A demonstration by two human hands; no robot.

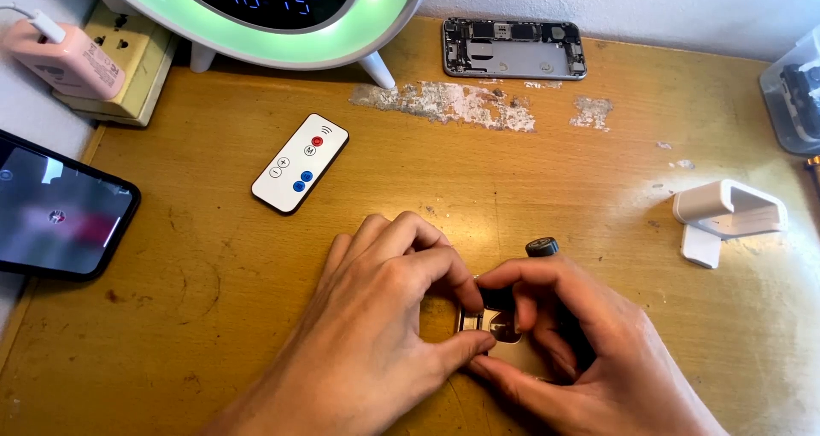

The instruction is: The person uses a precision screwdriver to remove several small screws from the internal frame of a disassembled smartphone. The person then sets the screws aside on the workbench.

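Observation:
My left hand (376,316) and my right hand (572,342) meet over a small metal part (489,323) lying on the wooden table (213,291), near its front edge. Left thumb and forefinger pinch the part's left side. My right hand grips a thin black tool whose round black cap (541,247) sticks up above the fingers; its tip is down at the part, hidden by my fingers. Most of the part is covered by both hands.
A white remote (301,163) lies left of centre. An opened phone chassis (514,48) rests at the back. A lit clock lamp (273,13) stands back left, a phone (55,210) at the left edge, a white stand (726,216) at right.

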